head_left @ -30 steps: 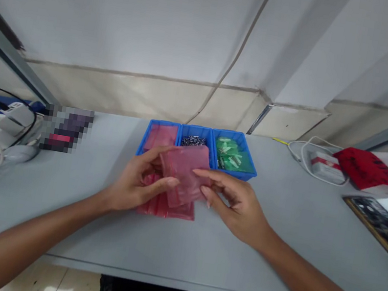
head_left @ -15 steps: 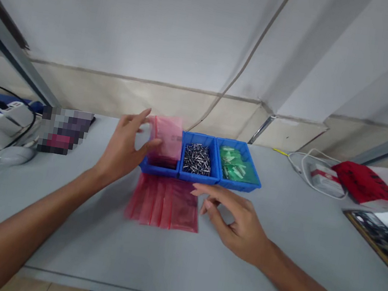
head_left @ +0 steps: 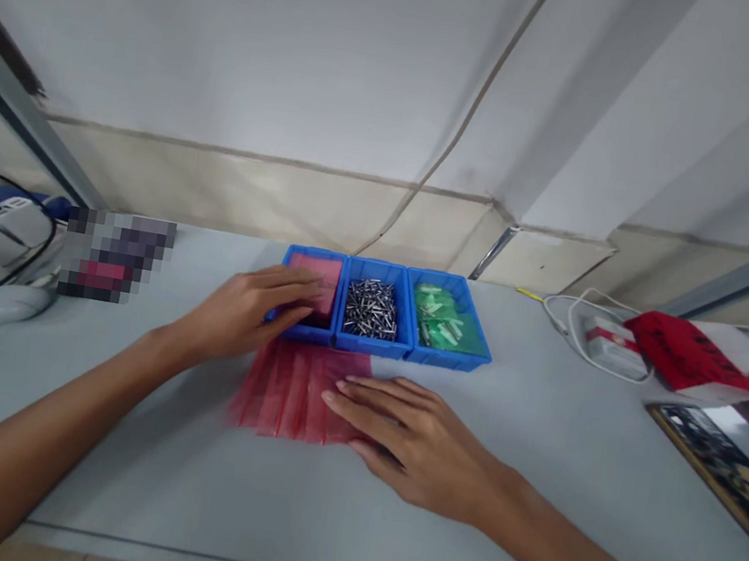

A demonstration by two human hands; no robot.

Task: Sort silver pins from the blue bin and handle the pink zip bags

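My left hand [head_left: 247,312] reaches over the left blue bin [head_left: 298,333], fingers stretched out above the stack of pink plastic bags [head_left: 330,275] inside it and thumb apart. Several pink bags [head_left: 283,399] lie overlapped in a fanned row on the table in front of the bins. Flat on the right end of that row rests my right hand [head_left: 422,447], its fingers spread. The middle blue bin [head_left: 374,347] is full of small metal pins [head_left: 372,309]. Green packets [head_left: 446,319] fill the right blue bin [head_left: 451,360].
On the left of the grey table [head_left: 278,513] are white chargers [head_left: 17,225], cables and a pixelated item [head_left: 112,260]. To the right lie a white box [head_left: 616,348] with a cable, a red packet [head_left: 685,354] and a dark patterned panel [head_left: 730,474]. A wall stands behind the bins.
The bag my left hand was lifting is back down in the left bin, and that hand has lowered over it. My right hand has moved left and flattened onto the fanned bags.
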